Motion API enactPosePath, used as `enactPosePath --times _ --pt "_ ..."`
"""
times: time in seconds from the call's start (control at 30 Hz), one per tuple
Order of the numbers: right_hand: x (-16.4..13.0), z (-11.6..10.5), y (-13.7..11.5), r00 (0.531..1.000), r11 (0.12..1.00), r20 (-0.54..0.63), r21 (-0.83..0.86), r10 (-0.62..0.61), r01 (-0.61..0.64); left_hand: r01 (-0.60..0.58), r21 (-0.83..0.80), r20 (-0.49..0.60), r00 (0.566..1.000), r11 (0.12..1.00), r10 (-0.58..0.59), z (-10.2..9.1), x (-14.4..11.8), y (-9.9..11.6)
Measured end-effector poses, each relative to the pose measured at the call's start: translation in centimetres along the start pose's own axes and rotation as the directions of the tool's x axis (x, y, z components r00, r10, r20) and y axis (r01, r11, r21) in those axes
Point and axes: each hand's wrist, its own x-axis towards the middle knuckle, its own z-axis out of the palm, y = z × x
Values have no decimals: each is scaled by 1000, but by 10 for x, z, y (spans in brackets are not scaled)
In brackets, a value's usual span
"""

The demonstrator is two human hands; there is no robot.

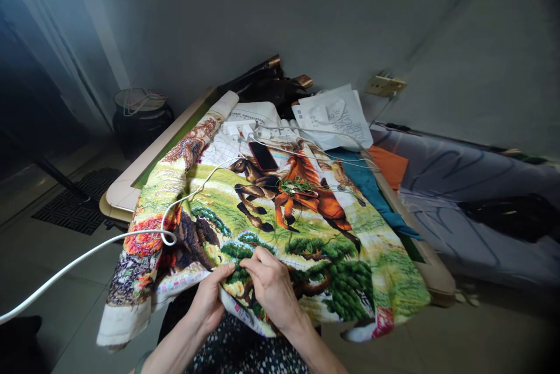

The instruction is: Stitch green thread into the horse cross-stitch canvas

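A large embroidery cloth [205,181] with running horses and green trees hangs over the table's near edge, its left side rolled. My left hand [209,298] grips the front edge, thumb on top and fingers hidden beneath the fabric. Just to its right, my right hand [269,280] is closed in a pinch above a green tree patch. What those fingertips hold is too small to make out. A small heap of green thread [298,186] lies on the orange horse. Behind it rests a dark phone [263,156].
A white cable [87,262] crosses the rolled side to white plugs [240,129] at the back. Printed white bags [332,117] and teal cloth [376,187] lie on the table [153,146]. A covered couch [437,210] stands right, and a black stool [142,117] stands left.
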Motion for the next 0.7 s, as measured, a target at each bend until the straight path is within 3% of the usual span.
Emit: enactPosePath --times 0.37,0.7 --pt "2 0 4 999 987 -4 156 36 -35 4 15 -32 999 1000 -4 0 3 0" --pt "2 4 6 1000 994 -21 110 -3 5 -5 3 -32 999 1000 6 0 2 -1"
